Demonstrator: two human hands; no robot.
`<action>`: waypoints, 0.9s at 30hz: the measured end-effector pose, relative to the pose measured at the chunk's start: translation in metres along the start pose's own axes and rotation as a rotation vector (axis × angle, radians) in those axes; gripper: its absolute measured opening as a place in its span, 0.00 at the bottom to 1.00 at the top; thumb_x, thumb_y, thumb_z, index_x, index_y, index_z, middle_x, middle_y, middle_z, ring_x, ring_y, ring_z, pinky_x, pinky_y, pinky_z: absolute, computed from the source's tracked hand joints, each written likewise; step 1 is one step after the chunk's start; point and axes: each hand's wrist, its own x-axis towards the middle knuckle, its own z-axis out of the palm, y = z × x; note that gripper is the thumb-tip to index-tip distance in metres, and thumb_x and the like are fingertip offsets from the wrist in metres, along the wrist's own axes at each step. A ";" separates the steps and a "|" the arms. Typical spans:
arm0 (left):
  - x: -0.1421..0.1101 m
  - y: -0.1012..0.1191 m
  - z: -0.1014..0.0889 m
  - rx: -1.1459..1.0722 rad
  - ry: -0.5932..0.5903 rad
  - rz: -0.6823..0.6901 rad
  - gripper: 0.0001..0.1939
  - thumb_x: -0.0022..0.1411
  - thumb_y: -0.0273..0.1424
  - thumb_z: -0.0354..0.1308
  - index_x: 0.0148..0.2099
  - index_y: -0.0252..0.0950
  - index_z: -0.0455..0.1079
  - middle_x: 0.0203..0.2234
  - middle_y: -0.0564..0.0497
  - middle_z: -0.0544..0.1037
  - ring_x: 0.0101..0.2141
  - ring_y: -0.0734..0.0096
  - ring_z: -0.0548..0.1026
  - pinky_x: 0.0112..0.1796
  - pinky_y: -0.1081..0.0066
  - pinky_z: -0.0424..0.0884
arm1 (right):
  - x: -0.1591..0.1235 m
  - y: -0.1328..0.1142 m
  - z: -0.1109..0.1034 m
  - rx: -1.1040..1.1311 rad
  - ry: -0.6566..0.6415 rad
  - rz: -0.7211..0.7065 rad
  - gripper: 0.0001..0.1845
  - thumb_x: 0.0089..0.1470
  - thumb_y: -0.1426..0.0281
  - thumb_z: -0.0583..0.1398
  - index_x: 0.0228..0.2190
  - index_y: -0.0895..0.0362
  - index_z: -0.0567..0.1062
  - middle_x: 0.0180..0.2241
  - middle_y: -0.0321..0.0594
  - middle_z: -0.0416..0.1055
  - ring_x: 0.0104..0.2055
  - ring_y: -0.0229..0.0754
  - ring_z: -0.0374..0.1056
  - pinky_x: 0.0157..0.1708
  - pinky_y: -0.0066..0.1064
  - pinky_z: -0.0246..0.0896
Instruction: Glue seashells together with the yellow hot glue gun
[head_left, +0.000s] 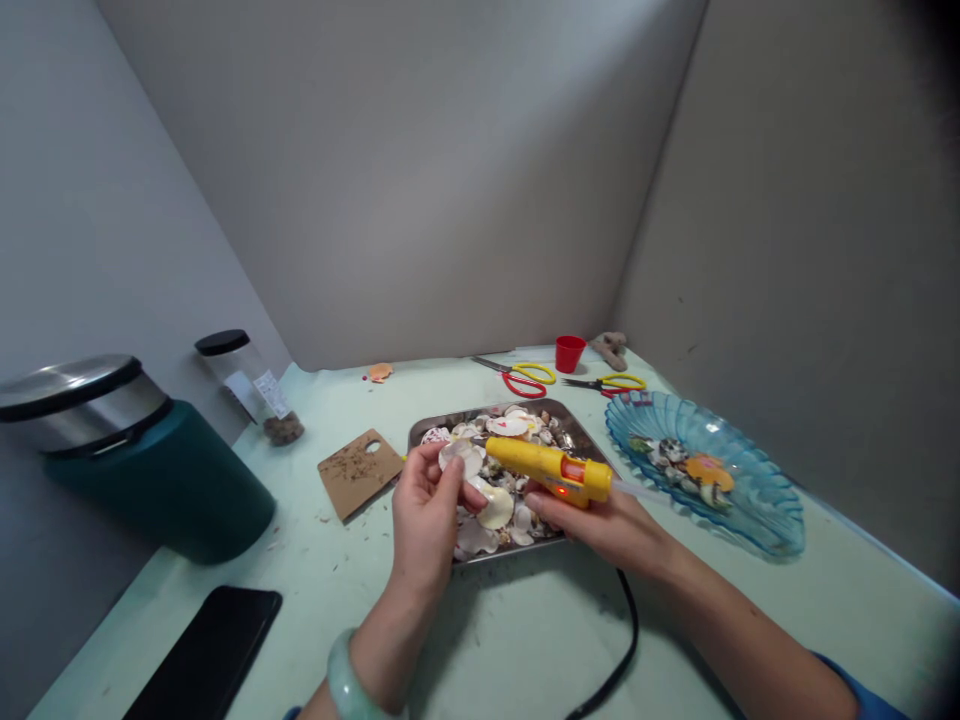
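Between the thumb and fingers of my left hand point(427, 510) is a pale seashell point(463, 458). My right hand point(600, 520) grips a yellow hot glue gun point(536, 462), its nozzle pointing left, close to that shell. A small red light glows on the gun's side, and a clear glue stick point(637, 490) sticks out of its back. Both hands are over a metal tray point(495, 557) heaped with shells, among them a cream-coloured shell point(496, 508). The handle of the gun is hidden by my right hand.
A blue glass dish point(765, 500) with shells stands right. Behind are scissors point(525, 378), pliers-like snips point(611, 383) and a red cup point(570, 352). Leftward are a brown card point(360, 472), a jar point(251, 385), a green tumbler point(165, 480) and a phone point(206, 655). A black cord point(628, 640) trails in front.
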 end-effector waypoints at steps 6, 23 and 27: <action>0.000 -0.001 -0.001 0.004 -0.012 0.008 0.14 0.59 0.35 0.60 0.44 0.36 0.63 0.14 0.58 0.74 0.16 0.74 0.70 0.23 0.77 0.68 | 0.000 0.000 0.002 0.016 0.009 0.002 0.13 0.54 0.60 0.61 0.31 0.54 0.81 0.29 0.39 0.79 0.32 0.49 0.74 0.32 0.36 0.71; -0.001 0.002 -0.001 0.008 0.002 0.001 0.15 0.59 0.37 0.60 0.44 0.35 0.62 0.14 0.59 0.74 0.17 0.74 0.70 0.23 0.76 0.68 | -0.001 0.002 0.001 0.022 0.012 0.021 0.13 0.54 0.59 0.61 0.31 0.54 0.80 0.29 0.39 0.79 0.31 0.48 0.73 0.31 0.36 0.69; -0.001 0.002 0.000 -0.009 0.000 -0.007 0.16 0.59 0.37 0.61 0.44 0.36 0.62 0.14 0.58 0.74 0.16 0.75 0.70 0.23 0.77 0.67 | -0.001 0.003 0.001 0.017 -0.003 0.017 0.13 0.53 0.59 0.61 0.33 0.54 0.81 0.30 0.40 0.79 0.32 0.49 0.74 0.32 0.37 0.70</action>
